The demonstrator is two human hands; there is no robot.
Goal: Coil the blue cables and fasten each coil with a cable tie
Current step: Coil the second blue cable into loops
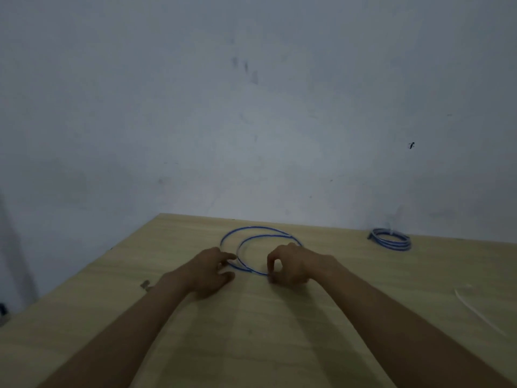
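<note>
Wooden worktop (265, 345) by grey wall: blue cable (253, 227) lay mid-worktop in two loose loops, coiling underway. Right hand (293, 266) grip apparently pinched its near arc; left hand (209, 271) relaxed beside it. Next: stack loops, fetch cable tie (472, 308).

My left hand (209, 271) and right hand (292, 265) were bare, my forearms (134, 326) unsleeved as far as could be seen.

Light wooden table (279, 331), scuffed pale grey wall (251, 121) behind, dim light
</note>
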